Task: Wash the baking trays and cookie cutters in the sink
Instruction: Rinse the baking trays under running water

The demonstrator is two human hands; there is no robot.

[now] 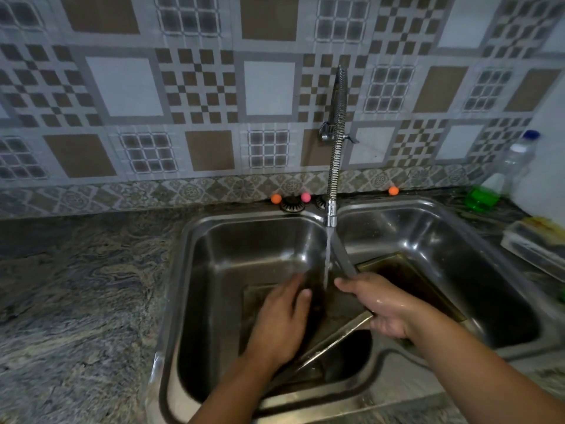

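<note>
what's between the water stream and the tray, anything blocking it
Nothing visible does. The water stream falls straight from the tap onto the baking tray, passing between the left hand, resting on the tray, and the right hand, gripping its edge.

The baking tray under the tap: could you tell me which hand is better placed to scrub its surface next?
Probably the left hand: its fingers lie flat on the baking tray beside the water stream, while the right hand grips the tray's edge, steadying it.
</note>
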